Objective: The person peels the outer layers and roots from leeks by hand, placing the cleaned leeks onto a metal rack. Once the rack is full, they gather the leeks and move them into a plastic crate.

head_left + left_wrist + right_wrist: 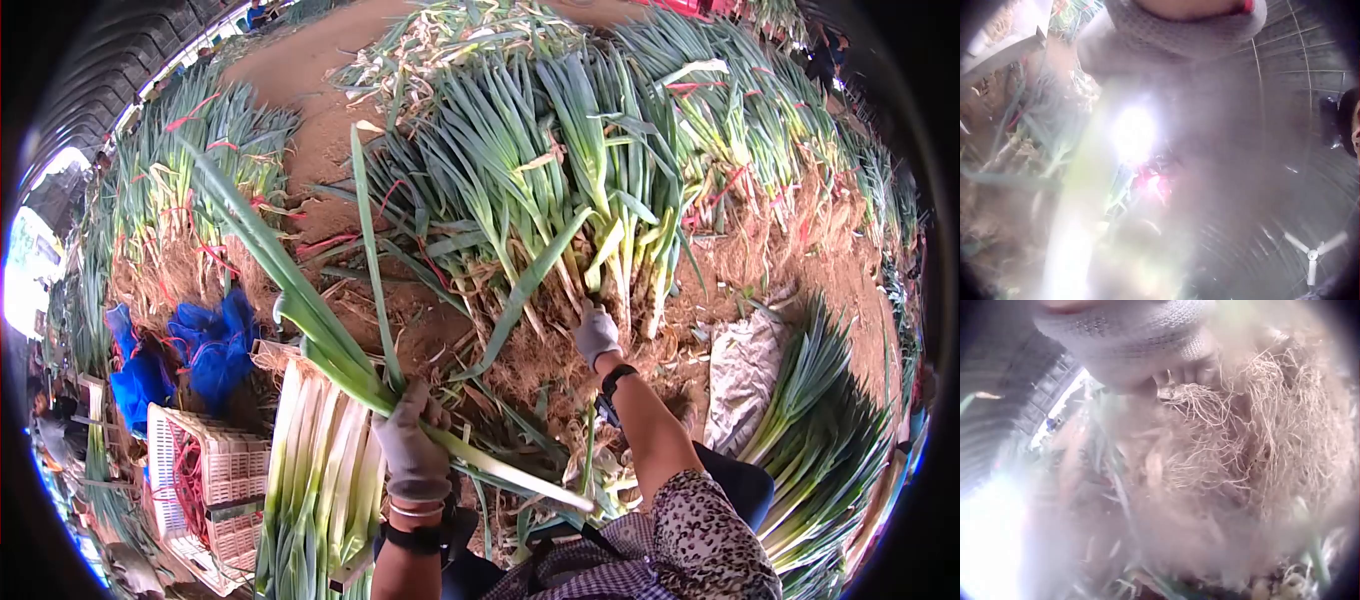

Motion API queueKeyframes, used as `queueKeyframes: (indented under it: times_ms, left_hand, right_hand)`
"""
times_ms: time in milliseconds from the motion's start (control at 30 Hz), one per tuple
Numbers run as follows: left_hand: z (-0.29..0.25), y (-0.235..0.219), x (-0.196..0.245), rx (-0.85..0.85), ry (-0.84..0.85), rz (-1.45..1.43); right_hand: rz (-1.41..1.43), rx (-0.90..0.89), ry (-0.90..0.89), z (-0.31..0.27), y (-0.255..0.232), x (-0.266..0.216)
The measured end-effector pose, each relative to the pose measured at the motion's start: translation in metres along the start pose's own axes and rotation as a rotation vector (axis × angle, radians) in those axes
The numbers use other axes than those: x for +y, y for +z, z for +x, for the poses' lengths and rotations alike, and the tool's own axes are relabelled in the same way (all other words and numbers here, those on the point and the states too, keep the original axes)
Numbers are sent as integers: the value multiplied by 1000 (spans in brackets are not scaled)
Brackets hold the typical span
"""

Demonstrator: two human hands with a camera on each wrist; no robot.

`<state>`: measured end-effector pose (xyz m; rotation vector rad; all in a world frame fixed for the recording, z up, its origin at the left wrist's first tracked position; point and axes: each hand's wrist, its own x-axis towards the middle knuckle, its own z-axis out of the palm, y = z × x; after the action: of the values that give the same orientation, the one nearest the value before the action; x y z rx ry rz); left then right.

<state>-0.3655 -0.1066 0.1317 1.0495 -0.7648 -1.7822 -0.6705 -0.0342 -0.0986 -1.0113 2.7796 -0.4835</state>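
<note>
In the head view the gloved left hand (pixel 414 448) grips a peeled leek (pixel 345 372), its white end pointing lower right and its green leaves upper left. The gloved right hand (pixel 598 336) is at the root end of the standing leek pile (pixel 570 190), fingers round the base of a stalk. In the right wrist view the right glove (pixel 1141 344) is beside a tangle of pale roots (pixel 1272 419). The left wrist view is hazy; the left glove (pixel 1191 34) is at its top, above a pale stalk (pixel 1075 231).
Cleaned leeks (pixel 325 450) lie at the lower left beside a white basket (pixel 237 465) with red ties. Blue netting (pixel 215 340) is behind it. More leeks (pixel 825 430) and a pale sack (pixel 743 370) are at the right. Tied bundles (pixel 190 170) stand at the back left.
</note>
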Motion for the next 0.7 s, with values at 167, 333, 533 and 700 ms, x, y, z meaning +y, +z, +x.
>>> queueKeyframes:
  times_ms: [167,333,533,700]
  left_hand:
    - [0,10,3,43,-20,47]
    - [3,-1,-9,4,-5,22]
    - [1,0,-31,-106,-37,82]
    - [5,-3,-45,-175,-133,15]
  right_hand:
    - [232,-449,186,8,-60,-21]
    - [1253,-832,-18,-97,-97,23]
    - [924,-718,143,-177,-99,-17]
    - [470,-623,-84,-251,-222,-56]
